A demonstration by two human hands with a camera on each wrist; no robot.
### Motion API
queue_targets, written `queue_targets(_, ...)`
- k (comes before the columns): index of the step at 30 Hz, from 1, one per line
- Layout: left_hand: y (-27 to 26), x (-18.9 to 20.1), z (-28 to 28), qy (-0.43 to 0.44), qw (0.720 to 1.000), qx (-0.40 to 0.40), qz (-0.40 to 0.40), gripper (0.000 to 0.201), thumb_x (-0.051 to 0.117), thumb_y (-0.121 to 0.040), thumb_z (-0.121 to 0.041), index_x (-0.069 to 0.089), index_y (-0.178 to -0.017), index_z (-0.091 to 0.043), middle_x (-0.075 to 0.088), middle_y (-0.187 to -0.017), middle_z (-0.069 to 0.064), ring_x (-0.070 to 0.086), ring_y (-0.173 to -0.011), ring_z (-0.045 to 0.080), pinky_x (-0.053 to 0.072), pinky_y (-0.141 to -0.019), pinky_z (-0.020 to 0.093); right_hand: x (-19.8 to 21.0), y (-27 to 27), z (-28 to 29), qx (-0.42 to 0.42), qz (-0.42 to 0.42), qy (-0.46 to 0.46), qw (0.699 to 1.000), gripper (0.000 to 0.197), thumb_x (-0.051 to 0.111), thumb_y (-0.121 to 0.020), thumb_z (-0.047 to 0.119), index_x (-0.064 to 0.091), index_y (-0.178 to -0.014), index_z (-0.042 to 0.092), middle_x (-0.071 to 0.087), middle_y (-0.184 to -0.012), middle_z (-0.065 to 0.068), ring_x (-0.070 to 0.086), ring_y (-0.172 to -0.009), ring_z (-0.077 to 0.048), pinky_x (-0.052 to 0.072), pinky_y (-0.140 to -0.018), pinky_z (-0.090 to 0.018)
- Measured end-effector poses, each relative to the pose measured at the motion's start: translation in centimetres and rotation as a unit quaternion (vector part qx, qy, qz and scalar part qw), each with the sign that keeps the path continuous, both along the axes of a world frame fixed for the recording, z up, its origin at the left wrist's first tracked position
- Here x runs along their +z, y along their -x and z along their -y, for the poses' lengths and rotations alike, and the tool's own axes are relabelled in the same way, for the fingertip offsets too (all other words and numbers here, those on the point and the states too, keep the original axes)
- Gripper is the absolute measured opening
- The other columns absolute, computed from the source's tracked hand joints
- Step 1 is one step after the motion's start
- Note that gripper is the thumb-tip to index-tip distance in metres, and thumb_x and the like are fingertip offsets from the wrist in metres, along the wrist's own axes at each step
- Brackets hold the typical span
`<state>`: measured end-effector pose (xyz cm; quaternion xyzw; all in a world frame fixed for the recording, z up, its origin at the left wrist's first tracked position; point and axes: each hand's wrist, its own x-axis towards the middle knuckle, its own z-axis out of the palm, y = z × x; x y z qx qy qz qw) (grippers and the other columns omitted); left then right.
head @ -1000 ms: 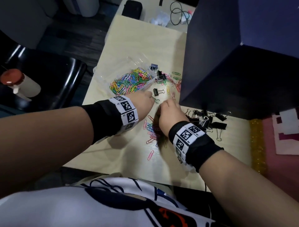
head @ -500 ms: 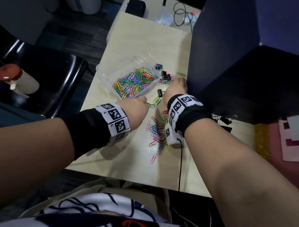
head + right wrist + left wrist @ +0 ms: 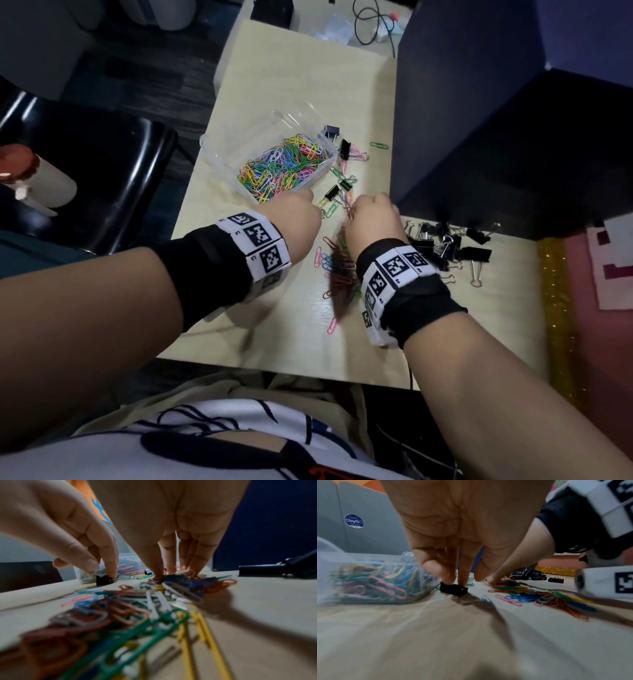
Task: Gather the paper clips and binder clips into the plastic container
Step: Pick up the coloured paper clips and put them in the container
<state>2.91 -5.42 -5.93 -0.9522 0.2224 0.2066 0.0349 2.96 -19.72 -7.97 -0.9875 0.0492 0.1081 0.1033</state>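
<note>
The left hand (image 3: pixel 453 524) points its fingertips (image 3: pixel 447 577) straight down onto a small black metal binder clip (image 3: pixel 453 590) that lies on the table, and two fingers pinch it from above. This clip sits just beside the near wall of the clear plastic container (image 3: pixel 219 150), which is heaped with bright paper clips in many colours (image 3: pixel 281 168).

The right hand (image 3: pixel 373 222) has its fingers (image 3: pixel 154 558) stretched down too, with the tips pressing on a loose pile of coloured paper clips (image 3: pixel 130 609) spread flat on the table. The fingers are fairly straight and not wrapped around anything (they touch the pile but do not grasp it).

More black binder clips (image 3: pixel 445 243) lie in a bunch to the right of that hand, near the foot of a big dark blue box (image 3: pixel 513 120). A few clips are scattered between the container and the box.

Everything rests on a pale wooden table (image 3: pixel 291 78). To the left stands a shiny black chair (image 3: pixel 102 178), and beside it a white bottle with a red cap (image 3: pixel 30 178). At the far end of the table there is a black cable (image 3: pixel 370 24). A strip of gold glitter (image 3: pixel 555 301) runs along the right edge.
</note>
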Motion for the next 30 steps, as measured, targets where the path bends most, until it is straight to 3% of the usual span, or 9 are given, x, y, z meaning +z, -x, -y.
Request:
queue_targets(3,-0.3,0.3,0.9,0.013,0.999,-0.016,0.035,0.023,0.050,-0.089,-0.010,0.060,-0.109,-0.007,0.048,-0.112,0.013,0.052,-0.099,0.030,0.045,-0.080,0.038,0.3,0.3,0.8,-0.006,-0.022,-0.018,1.000,0.024,0.052,-0.093,0.019,0.059,-0.114,0.011,0.047,-0.122,-0.013,0.051,-0.112,-0.033,0.045,-0.091,-0.036)
queue_targets(7,-0.7,-0.6,1.8,0.034,0.997,-0.043,0.046,0.034,0.051,-0.084,-0.008,0.054,-0.118,-0.008,0.046,-0.120,0.011,0.046,-0.111,0.032,0.045,-0.093,0.042,0.3,1.0,1.5,-0.010,-0.013,-0.028,0.999,0.021,0.050,-0.092,0.021,0.064,-0.105,0.012,0.051,-0.115,-0.013,0.054,-0.105,-0.034,0.047,-0.088,-0.034)
queue_targets(12,-0.3,-1.1,1.5,0.004,0.999,-0.032,0.005,0.031,0.054,-0.084,-0.011,0.055,-0.114,-0.012,0.049,-0.114,0.007,0.051,-0.104,0.030,0.044,-0.071,0.039,1.2,0.1,1.2,-0.011,-0.001,-0.054,0.998,0.022,0.051,-0.092,0.017,0.060,-0.112,0.014,0.050,-0.121,-0.010,0.052,-0.111,-0.030,0.043,-0.091,-0.033)
queue_targets(18,0.5,-1.3,0.9,0.009,1.000,-0.029,-0.006,0.031,0.050,-0.088,-0.014,0.053,-0.119,-0.011,0.050,-0.118,0.008,0.052,-0.105,0.030,0.051,-0.083,0.045,1.4,-2.4,-0.1,0.088,-0.042,-0.067,0.993,0.050,0.048,-0.085,0.005,0.047,-0.133,0.021,0.043,-0.137,-0.006,0.045,-0.120,-0.032,0.039,-0.098,-0.036)
queue_targets(21,0.7,-1.4,0.5,0.014,0.999,-0.034,-0.005,0.033,0.050,-0.088,-0.013,0.054,-0.120,-0.012,0.050,-0.120,0.007,0.052,-0.106,0.029,0.051,-0.084,0.045,0.9,-2.7,-0.2,0.094,-0.021,-0.027,0.995,0.033,0.046,-0.087,0.003,0.058,-0.116,0.016,0.047,-0.124,-0.009,0.050,-0.110,-0.032,0.042,-0.087,-0.034)
queue_targets(24,0.5,-1.0,0.2,0.020,0.999,-0.037,-0.015,0.029,0.047,-0.088,-0.010,0.058,-0.114,-0.010,0.052,-0.114,0.009,0.056,-0.099,0.030,0.052,-0.080,0.041,1.1,-2.7,-0.5,0.064,-0.004,-0.024,0.998,0.025,0.043,-0.088,0.001,0.058,-0.105,0.013,0.049,-0.112,-0.012,0.055,-0.099,-0.034,0.044,-0.079,-0.035)
queue_targets(30,-0.7,0.2,1.2,0.027,0.999,0.013,0.024,0.033,0.045,-0.089,-0.002,0.049,-0.122,-0.004,0.047,-0.115,0.015,0.059,-0.096,0.033,0.043,-0.067,0.036,1.4,-2.2,-0.3,0.016,-0.053,-0.048,0.997,0.033,0.052,-0.089,0.012,0.048,-0.122,0.015,0.053,-0.119,-0.012,0.054,-0.108,-0.032,0.041,-0.078,-0.032)
